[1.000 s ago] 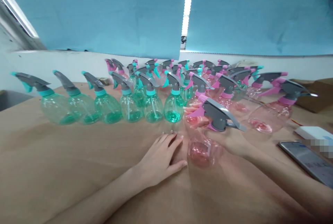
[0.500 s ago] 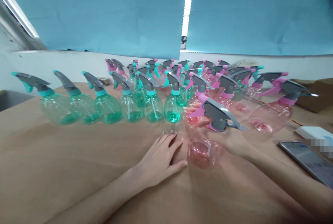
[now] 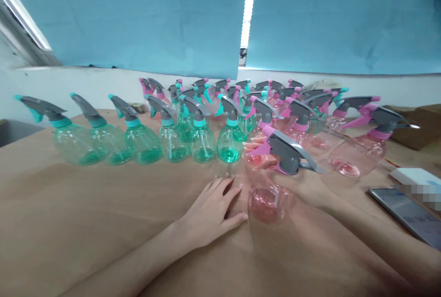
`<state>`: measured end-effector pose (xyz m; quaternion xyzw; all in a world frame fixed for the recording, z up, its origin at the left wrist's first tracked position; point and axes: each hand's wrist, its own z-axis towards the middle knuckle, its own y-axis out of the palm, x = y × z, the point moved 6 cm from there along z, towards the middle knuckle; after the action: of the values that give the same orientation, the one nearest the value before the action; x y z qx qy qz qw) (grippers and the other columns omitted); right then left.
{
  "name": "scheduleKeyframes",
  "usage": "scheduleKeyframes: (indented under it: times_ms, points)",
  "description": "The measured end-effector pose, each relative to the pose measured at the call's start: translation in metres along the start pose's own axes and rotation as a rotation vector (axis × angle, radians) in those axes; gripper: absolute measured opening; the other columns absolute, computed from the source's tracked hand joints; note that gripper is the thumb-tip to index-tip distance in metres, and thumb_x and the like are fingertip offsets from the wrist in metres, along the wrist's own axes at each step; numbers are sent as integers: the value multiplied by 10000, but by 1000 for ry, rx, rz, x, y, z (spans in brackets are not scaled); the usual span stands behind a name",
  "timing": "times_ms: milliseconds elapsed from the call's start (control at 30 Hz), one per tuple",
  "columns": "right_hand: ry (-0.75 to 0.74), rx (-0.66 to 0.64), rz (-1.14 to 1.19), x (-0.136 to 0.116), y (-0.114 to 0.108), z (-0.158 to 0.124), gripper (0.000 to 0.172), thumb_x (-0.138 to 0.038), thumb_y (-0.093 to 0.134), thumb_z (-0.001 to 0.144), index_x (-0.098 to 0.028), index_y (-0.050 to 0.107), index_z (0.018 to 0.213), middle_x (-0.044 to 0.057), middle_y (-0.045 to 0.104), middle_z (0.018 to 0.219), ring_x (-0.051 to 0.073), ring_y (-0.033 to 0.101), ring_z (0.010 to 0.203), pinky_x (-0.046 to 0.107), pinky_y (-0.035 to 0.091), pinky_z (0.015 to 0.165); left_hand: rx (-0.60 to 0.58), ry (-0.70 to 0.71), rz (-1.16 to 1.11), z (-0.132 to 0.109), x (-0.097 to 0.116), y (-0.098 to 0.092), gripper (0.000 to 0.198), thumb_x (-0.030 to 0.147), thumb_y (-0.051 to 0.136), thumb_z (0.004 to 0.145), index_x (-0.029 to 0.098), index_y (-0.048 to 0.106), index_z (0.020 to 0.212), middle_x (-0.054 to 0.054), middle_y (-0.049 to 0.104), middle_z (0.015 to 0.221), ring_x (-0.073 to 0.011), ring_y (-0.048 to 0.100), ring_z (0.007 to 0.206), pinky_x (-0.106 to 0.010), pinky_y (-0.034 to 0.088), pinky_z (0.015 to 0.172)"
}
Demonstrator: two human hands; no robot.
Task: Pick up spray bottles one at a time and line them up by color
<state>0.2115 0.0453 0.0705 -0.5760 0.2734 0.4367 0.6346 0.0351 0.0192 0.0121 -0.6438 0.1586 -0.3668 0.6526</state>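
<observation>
My right hand (image 3: 303, 185) is wrapped round a clear pink spray bottle (image 3: 267, 200) with a grey and pink trigger head (image 3: 287, 153); its fingertips show behind the bottle's neck. The bottle stands on the brown paper-covered table (image 3: 86, 214), just in front of the rows. My left hand (image 3: 210, 212) lies flat on the paper beside the bottle's left, fingers stretched out, holding nothing. Behind stand several green spray bottles (image 3: 141, 140) on the left and several pink spray bottles (image 3: 354, 150) on the right.
A phone (image 3: 406, 214) and a white box (image 3: 416, 176) lie at the right edge. A brown cardboard box (image 3: 418, 124) sits at the far right. Blue curtains (image 3: 138, 16) hang above a white sill (image 3: 69, 83) behind the table.
</observation>
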Motion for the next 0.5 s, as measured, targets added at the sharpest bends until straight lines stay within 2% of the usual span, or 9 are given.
scheduleKeyframes:
  times_ms: [67, 233, 400, 500]
  points:
    - [-7, 0, 3, -3, 0, 0, 129, -254, 539, 662, -259, 479, 548, -45, 527, 496, 167, 557, 501, 319, 497, 543, 8, 2, -8, 0, 0, 0, 571, 523, 501, 924, 177, 428, 1373, -157, 410, 1439, -315, 352, 1335, -501, 287, 1082]
    - [-56, 5, 23, -11, 2, -1, 61, -262, 514, 672, -259, 559, 631, -28, 609, 594, 193, 616, 614, 342, 520, 631, 19, 7, -15, 0, -1, 1, 562, 532, 493, 925, 194, 428, 1369, -150, 415, 1435, -317, 357, 1331, -509, 293, 1073]
    - [42, -7, -36, -1, 3, -2, 152, -272, 519, 678, -263, 479, 532, -32, 502, 457, 206, 593, 551, 359, 513, 585, 1, -5, -5, 1, 0, -1, 563, 521, 507, 920, 181, 440, 1364, -149, 417, 1431, -313, 354, 1329, -495, 306, 1071]
    - [44, -4, 25, -5, 2, -2, 44, -280, 514, 642, -265, 523, 602, -25, 559, 537, 220, 624, 623, 376, 521, 637, -1, -8, -4, 1, 0, -2, 550, 513, 513, 919, 191, 443, 1359, -143, 417, 1434, -307, 359, 1327, -488, 307, 1071]
